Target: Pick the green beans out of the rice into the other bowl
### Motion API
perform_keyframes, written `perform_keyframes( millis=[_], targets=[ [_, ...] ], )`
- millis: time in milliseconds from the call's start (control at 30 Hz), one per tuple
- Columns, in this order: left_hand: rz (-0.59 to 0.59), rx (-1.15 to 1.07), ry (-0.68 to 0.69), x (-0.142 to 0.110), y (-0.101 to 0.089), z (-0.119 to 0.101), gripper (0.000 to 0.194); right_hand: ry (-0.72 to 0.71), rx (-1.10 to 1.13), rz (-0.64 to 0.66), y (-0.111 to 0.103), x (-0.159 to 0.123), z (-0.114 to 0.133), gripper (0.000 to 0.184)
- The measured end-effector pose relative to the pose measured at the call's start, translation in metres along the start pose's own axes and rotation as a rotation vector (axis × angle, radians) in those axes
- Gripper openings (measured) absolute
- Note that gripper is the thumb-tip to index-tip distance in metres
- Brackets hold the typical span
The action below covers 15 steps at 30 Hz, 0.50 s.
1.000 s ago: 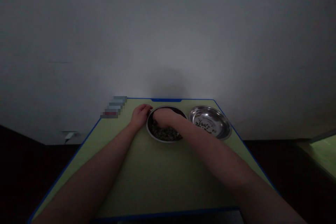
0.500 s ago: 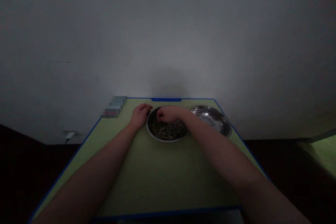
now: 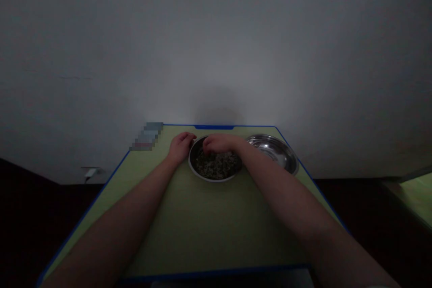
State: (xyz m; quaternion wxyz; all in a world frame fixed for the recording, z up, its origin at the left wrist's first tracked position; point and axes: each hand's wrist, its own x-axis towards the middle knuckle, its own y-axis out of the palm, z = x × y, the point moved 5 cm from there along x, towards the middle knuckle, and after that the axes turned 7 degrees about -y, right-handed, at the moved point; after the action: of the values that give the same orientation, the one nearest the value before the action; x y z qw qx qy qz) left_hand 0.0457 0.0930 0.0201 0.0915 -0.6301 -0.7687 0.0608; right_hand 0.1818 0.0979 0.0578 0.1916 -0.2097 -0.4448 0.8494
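Observation:
A round metal bowl [image 3: 216, 180] stands near the back of the table, holding a dark, speckled, crumbly mix [image 3: 218, 166] whose kind I cannot make out. At its left side, my left hand [image 3: 181, 147] grips the rim, fingertips at the edge. My right hand [image 3: 220, 143] reaches over the bowl's right side, fingers bent and drawn together at the mix; whatever they pinch is hidden. To the right, partly behind my right forearm, sits a shiny, wider steel basin [image 3: 285, 153] with a few small bits in it.
The pale yellow-green table [image 3: 209, 225] has a blue edge and stands against a grey wall [image 3: 216, 54]. A blurred-out flat item [image 3: 146, 138] lies at its back left corner. A white plug [image 3: 90, 173] is in the wall at left.
My right hand has shifted slightly within the bowl, its fingers turned lower and closer together. My left hand stays at the rim.

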Motion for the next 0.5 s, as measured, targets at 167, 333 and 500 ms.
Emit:
perform_keyframes(
  millis=[167, 333, 500],
  targets=[
    [0.007, -0.024, -0.001, 0.002, 0.001, 0.004, 0.025, 0.008, 0.16, -0.002, 0.002, -0.001, -0.006, 0.018],
    [0.012, -0.045, -0.022, 0.004, 0.001, 0.007, 0.025, -0.041, 0.217, 0.042, 0.002, -0.003, -0.004, 0.015],
    [0.002, -0.015, -0.024, 0.003, 0.0, 0.008, 0.027, -0.121, 0.184, -0.03, -0.009, -0.028, 0.006, 0.014]
  ],
)
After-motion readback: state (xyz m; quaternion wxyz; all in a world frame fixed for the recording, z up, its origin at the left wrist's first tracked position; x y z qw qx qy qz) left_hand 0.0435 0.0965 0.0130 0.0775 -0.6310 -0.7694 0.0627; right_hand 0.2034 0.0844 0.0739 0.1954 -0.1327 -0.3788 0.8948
